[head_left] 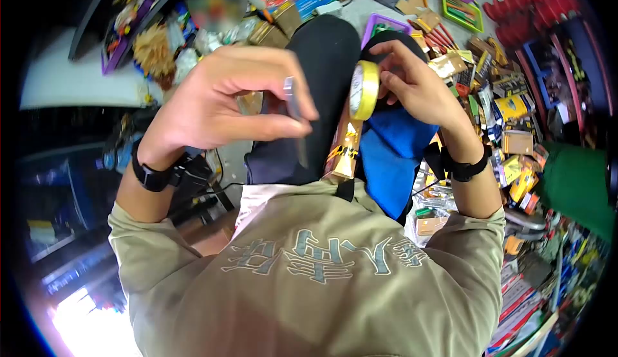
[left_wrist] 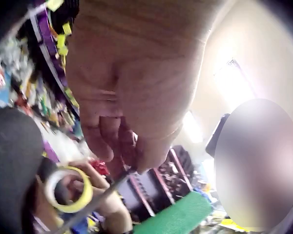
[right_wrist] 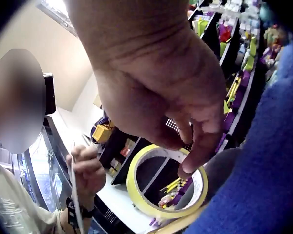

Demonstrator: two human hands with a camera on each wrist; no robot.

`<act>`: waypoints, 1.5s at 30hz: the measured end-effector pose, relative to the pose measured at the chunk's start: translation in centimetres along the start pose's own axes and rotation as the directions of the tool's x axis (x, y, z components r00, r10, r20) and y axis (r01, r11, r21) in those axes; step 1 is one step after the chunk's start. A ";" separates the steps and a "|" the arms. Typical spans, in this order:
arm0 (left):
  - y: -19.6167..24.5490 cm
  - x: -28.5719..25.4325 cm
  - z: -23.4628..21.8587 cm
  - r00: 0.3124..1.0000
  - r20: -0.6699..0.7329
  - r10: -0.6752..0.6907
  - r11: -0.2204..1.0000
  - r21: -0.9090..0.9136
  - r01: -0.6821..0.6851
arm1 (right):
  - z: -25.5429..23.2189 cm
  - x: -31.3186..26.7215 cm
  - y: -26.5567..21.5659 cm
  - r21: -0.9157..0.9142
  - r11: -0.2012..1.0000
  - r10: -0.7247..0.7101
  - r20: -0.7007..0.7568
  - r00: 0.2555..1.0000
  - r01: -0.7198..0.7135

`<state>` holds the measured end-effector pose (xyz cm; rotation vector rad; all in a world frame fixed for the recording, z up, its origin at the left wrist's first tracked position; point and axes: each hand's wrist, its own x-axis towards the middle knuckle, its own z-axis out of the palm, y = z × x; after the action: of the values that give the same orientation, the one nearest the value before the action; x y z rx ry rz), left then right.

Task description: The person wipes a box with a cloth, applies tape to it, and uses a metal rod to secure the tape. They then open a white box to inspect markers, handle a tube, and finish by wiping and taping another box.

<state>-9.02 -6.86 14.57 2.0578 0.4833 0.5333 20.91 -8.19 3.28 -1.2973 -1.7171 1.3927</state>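
My left hand (head_left: 225,96) is raised on the left in the head view, pinching one end of a thin greyish strip (head_left: 291,100) between thumb and fingers. The strip looks narrow and trails downward in the left wrist view; its kind cannot be told. My right hand (head_left: 418,83) holds a roll of yellow tape (head_left: 365,90) by its rim, with fingertips (right_wrist: 187,173) at the ring's edge in the right wrist view. Below the roll, a shiny gold-brown box (head_left: 341,157) lies lengthwise between the thighs.
A blue cloth (head_left: 393,157) covers the right thigh. Packed goods crowd the floor to the right, near a green mat (head_left: 576,186). Purple basket (head_left: 386,26) and green basket (head_left: 462,13) stand ahead. A dark shelf edge (head_left: 96,16) runs at upper left.
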 end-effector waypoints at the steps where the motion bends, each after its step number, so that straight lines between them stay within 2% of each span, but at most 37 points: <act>1: -0.1 2.3 0.1 0.990 0.039 0.134 0.989 -0.075 -0.131 | -0.1 -0.5 -0.5 0.038 0.999 0.008 -0.036 0.999 -0.006; 2: -0.1 4.3 0.7 0.977 0.019 0.210 0.969 -0.136 -0.206 | -0.2 -0.9 -0.5 0.029 0.999 -0.030 -0.062 0.998 0.032; 3: -0.4 6.5 0.7 0.953 0.072 0.294 0.948 -0.150 -0.281 | -0.4 -1.5 -0.4 0.017 0.997 -0.067 -0.086 0.994 0.069; 4: -0.7 8.1 1.6 0.969 0.055 0.241 0.949 -0.224 -0.224 | -0.3 -2.1 -0.2 -0.125 0.957 -0.281 -0.184 0.942 0.262; 5: -1.1 9.4 2.6 0.983 0.040 0.182 0.942 -0.295 -0.162 | -0.3 -3.2 -0.7 -0.115 0.910 -0.414 -0.229 0.881 0.398; 6: -2.0 10.8 3.2 0.980 0.082 0.183 0.933 -0.330 -0.146 | -0.9 -4.2 -0.6 -0.028 0.917 -0.398 -0.113 0.911 0.397; 7: -3.1 11.7 4.0 0.983 0.056 0.175 0.880 -0.457 -0.131 | -1.5 -5.2 -0.3 0.062 0.921 -0.385 0.007 0.923 0.384; 9: -4.9 13.1 4.9 0.983 0.093 0.157 0.863 -0.498 -0.091 | -0.6 -6.3 -0.7 0.033 0.909 -0.414 -0.046 0.909 0.415; 10: -5.9 13.6 5.0 0.980 0.113 0.165 0.857 -0.508 -0.085 | -0.1 -6.6 -0.5 0.019 0.928 -0.369 -0.084 0.926 0.372; 11: -6.8 14.1 4.9 0.957 0.124 0.263 0.943 -0.242 -0.228 | 0.2 -7.0 -0.3 0.020 0.933 -0.357 -0.103 0.929 0.360; 12: -7.7 14.3 5.0 0.921 0.159 0.356 0.930 0.041 -0.366 | 0.4 -7.3 -0.1 0.066 0.953 -0.287 -0.112 0.952 0.295; 13: -8.8 14.1 5.2 0.927 0.197 0.319 0.931 0.121 -0.346 | 0.5 -7.5 0.2 0.114 0.966 -0.217 -0.114 0.969 0.230; 15: -10.9 12.9 5.3 0.947 0.242 0.210 0.937 0.225 -0.266 | 1.3 -7.8 2.3 0.279 0.913 -0.238 -0.228 0.944 0.297; 16: -12.0 12.5 5.0 0.942 0.303 0.145 0.939 0.257 -0.227 | 1.9 -8.0 3.2 0.366 0.889 -0.179 -0.272 0.945 0.274; 17: -12.7 12.0 4.8 0.939 0.311 0.148 0.942 0.246 -0.230 | 2.5 -8.3 4.0 0.453 0.855 -0.115 -0.308 0.944 0.252; 19: -13.6 11.2 4.4 0.930 0.367 -0.035 0.998 -0.042 0.054 | 3.2 -8.2 4.9 0.463 0.844 -0.123 -0.325 0.938 0.272; 20: -14.6 10.7 4.5 0.936 0.353 -0.017 0.989 -0.134 0.068 | 3.4 -8.2 5.0 0.470 0.832 -0.140 -0.336 0.931 0.295; 21: -14.8 10.2 4.4 0.934 0.356 -0.019 0.987 -0.142 0.074 | 3.5 -8.2 5.0 0.475 0.832 -0.130 -0.334 0.933 0.286; 23: -15.0 9.4 4.2 0.944 0.311 -0.115 0.971 -0.166 0.173 | 3.5 -7.9 5.0 0.277 0.897 -0.244 -0.338 0.909 0.343; 25: -15.6 8.6 4.3 0.950 0.295 -0.105 0.967 -0.193 0.167 | 4.0 -7.7 4.8 0.253 0.898 -0.252 -0.377 0.892 0.360; 27: -16.2 7.8 4.6 0.950 0.267 -0.165 0.895 -0.364 0.258 | 4.4 -7.7 4.3 0.231 0.905 -0.267 -0.347 0.899 0.357; 29: -16.0 7.5 5.3 0.960 0.184 -0.213 0.831 -0.482 0.277 | 5.0 -7.4 3.8 0.188 0.920 -0.264 -0.348 0.899 0.343; 32: -15.9 8.5 5.4 0.955 0.175 -0.239 0.843 -0.451 0.293 | 6.0 -6.8 3.7 0.034 0.932 -0.326 -0.352 0.878 0.360; 33: -16.1 9.0 5.0 0.977 0.200 -0.078 0.950 -0.282 0.134 | 6.3 -6.7 3.9 0.039 0.940 -0.305 -0.352 0.885 0.340; 34: -16.0 9.2 4.7 0.965 0.250 0.080 0.993 -0.110 -0.053 | 6.9 -6.7 3.8 0.072 0.940 -0.284 -0.381 0.880 0.334; 35: -15.5 9.2 4.5 0.964 0.251 0.083 0.992 -0.113 -0.056 | 7.4 -6.6 3.8 0.101 0.939 -0.263 -0.410 0.873 0.330; 38: -14.4 9.5 4.0 0.923 0.247 0.296 0.946 0.061 -0.319 | 8.4 -6.8 3.8 0.080 0.942 -0.265 -0.419 0.869 0.326; 39: -14.2 9.6 3.9 0.920 0.248 0.302 0.944 0.059 -0.325 | 8.6 -6.8 3.5 0.075 0.943 -0.265 -0.422 0.867 0.324; 41: -13.9 9.7 3.7 0.835 0.454 0.309 0.938 0.001 -0.348 | 9.0 -6.7 3.0 -0.012 0.953 -0.277 -0.431 0.859 0.302; 42: -13.7 10.0 3.9 0.824 0.428 0.371 0.914 -0.012 -0.406 | 9.1 -6.8 2.8 -0.024 0.963 -0.252 -0.423 0.870 0.268; 43: -13.5 10.2 3.6 0.822 0.430 0.374 0.912 -0.011 -0.409 | 9.2 -6.7 2.7 -0.026 0.963 -0.254 -0.426 0.869 0.269; 45: -12.7 10.7 3.0 0.773 0.506 0.383 0.868 0.090 -0.489 | 9.6 -6.8 2.6 -0.067 0.966 -0.253 -0.462 0.850 0.251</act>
<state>-0.14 3.04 4.13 2.4267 -0.2608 0.2221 15.84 -18.20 -1.03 -1.2316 -1.4870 0.8374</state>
